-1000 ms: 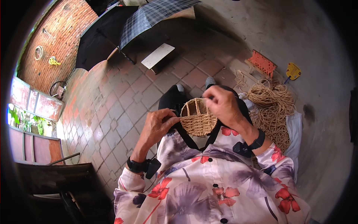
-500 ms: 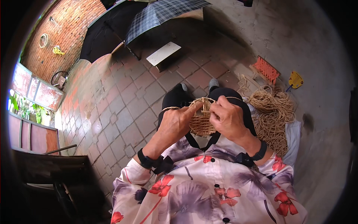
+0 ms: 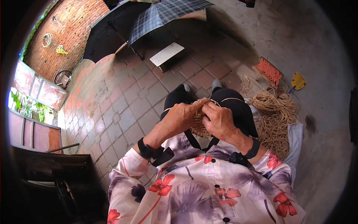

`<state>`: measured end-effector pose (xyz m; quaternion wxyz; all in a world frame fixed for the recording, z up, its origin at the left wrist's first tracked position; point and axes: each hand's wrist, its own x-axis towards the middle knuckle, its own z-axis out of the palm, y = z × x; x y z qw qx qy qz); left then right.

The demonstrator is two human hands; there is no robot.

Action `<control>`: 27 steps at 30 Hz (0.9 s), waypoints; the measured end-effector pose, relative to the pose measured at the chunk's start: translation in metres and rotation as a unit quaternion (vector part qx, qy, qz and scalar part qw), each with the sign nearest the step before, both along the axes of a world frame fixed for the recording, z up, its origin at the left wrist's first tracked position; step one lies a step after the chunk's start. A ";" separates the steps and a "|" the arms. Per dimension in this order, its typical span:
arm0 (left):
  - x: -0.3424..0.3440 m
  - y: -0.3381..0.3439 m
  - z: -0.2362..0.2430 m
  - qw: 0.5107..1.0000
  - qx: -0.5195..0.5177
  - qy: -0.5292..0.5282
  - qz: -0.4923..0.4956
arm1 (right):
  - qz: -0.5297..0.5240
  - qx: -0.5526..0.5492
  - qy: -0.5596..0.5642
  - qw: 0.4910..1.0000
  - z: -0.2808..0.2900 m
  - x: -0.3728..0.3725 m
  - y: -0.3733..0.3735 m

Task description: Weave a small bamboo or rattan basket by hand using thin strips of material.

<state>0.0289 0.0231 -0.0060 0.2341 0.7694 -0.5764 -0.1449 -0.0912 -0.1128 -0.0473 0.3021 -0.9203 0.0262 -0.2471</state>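
A small woven basket (image 3: 200, 129) of tan cord is between my hands, above my lap. My left hand (image 3: 181, 117) is closed on its left side, the thumb lying along the top rim. At the right side, the fingers of my right hand (image 3: 220, 121) are bent and pinched at the rim; what lies between the fingertips is hidden. Both hands nearly meet and cover most of the weave. A thin tan cord (image 3: 232, 99) runs over my right knee, and a piece of it also shows at the left knee.
A large heap of tan cord (image 3: 274, 123) lies by my right leg on white cloth (image 3: 295, 140). Past it are an orange plastic stool (image 3: 269, 71) and a yellow fly swatter (image 3: 298, 81). Ahead stand a low white-topped bench (image 3: 167, 54) and open umbrellas (image 3: 108, 41).
My hands have come closer together over the basket. My right hand has moved left across it, hiding the rim and open framework that showed before. The view has shifted slightly.
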 end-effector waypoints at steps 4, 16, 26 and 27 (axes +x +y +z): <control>0.006 -0.003 0.001 0.999 0.027 0.033 0.002 | -0.008 -0.006 0.015 1.000 0.000 -0.001 0.001; 0.004 0.044 0.007 0.994 -0.096 -0.018 0.044 | 0.041 0.106 -0.073 0.991 0.005 -0.020 -0.041; 0.015 0.045 0.000 0.972 -0.051 0.191 0.127 | 0.020 -0.006 0.015 1.000 0.008 -0.028 -0.018; 0.016 0.046 0.000 0.971 -0.054 0.191 0.132 | 0.031 -0.021 0.020 0.999 0.008 -0.027 -0.020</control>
